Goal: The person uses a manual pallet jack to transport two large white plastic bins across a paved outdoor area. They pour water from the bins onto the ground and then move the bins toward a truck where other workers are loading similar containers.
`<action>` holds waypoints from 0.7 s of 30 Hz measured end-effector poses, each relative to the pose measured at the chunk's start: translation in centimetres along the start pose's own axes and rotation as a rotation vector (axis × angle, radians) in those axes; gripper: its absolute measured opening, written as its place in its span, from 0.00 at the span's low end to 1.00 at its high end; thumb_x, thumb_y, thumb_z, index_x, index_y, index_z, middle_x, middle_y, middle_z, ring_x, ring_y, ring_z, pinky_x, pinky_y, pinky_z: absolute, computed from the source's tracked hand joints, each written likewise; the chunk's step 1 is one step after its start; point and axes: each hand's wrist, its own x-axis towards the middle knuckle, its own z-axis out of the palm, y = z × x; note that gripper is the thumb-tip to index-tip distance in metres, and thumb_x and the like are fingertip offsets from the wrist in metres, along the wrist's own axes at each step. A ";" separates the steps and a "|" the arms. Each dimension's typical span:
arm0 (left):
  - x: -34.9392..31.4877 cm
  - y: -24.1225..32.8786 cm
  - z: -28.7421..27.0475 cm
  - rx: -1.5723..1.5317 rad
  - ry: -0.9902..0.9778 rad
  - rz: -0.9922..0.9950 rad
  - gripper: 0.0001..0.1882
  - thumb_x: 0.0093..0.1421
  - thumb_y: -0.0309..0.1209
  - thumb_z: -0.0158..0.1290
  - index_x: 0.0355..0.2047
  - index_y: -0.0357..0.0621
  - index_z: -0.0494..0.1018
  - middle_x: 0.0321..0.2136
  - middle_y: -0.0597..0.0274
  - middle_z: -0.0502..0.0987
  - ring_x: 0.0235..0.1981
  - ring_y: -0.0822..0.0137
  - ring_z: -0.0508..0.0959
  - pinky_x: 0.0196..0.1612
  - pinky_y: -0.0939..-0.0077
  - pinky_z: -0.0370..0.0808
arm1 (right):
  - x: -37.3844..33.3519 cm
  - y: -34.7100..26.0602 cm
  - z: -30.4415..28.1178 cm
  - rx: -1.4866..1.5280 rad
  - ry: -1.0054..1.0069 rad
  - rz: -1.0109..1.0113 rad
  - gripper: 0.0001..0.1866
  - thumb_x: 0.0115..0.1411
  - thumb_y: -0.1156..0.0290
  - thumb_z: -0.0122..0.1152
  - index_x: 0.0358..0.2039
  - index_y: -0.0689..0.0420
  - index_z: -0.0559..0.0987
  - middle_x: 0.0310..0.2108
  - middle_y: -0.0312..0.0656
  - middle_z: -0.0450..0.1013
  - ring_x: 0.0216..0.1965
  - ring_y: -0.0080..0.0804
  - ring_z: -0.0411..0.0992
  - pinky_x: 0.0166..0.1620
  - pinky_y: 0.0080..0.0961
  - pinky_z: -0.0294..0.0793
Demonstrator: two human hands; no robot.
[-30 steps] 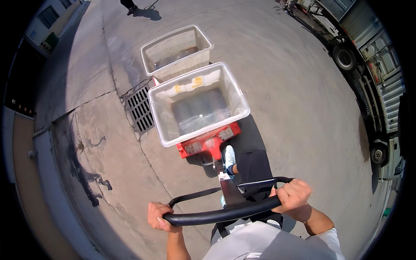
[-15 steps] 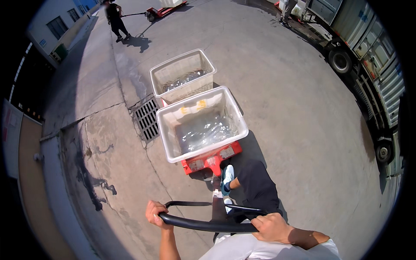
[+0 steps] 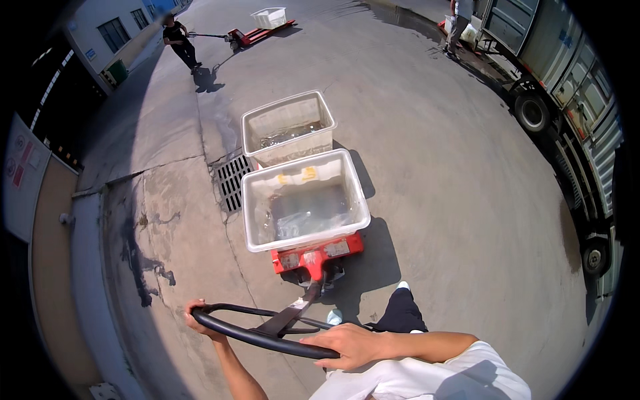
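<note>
Grey concrete underlies a red metal pallet truck, probably heavy. Left hand and right hand grasp its stiff black curved handle, best held at both ends.

White top — plain, short-sleeved, dark trousers — almost black, pale shoes

Your right hand covers part of the black handle. Your 2 white tubs hide most of the red pallet jack. The lorry is cut off at right; the dark-clothed person's head is blurred.
</note>
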 end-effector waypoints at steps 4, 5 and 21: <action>-3.1 -0.1 -2.6 0.213 0.193 0.025 0.19 0.65 0.40 0.35 0.33 0.38 0.70 0.26 0.60 0.72 0.30 0.67 0.72 0.37 0.73 0.70 | -5.9 5.0 -4.7 -0.152 0.024 0.123 0.23 0.61 0.52 0.52 0.42 0.60 0.77 0.32 0.45 0.75 0.35 0.45 0.74 0.37 0.36 0.72; -5.0 -0.4 -3.3 0.312 0.284 -0.007 0.19 0.65 0.40 0.35 0.33 0.38 0.70 0.27 0.59 0.72 0.29 0.66 0.73 0.37 0.73 0.70 | -8.2 5.5 -6.3 -0.144 0.014 0.226 0.21 0.60 0.53 0.52 0.40 0.59 0.78 0.31 0.44 0.76 0.34 0.44 0.74 0.36 0.35 0.72; -46.5 -8.1 18.1 0.815 -0.517 -1.798 0.11 0.62 0.31 0.44 0.38 0.38 0.71 0.29 0.56 0.77 0.27 0.64 0.78 0.31 0.69 0.74 | -7.5 22.4 -32.9 -0.447 -0.129 0.435 0.14 0.57 0.63 0.52 0.38 0.56 0.80 0.33 0.43 0.78 0.35 0.42 0.76 0.38 0.37 0.75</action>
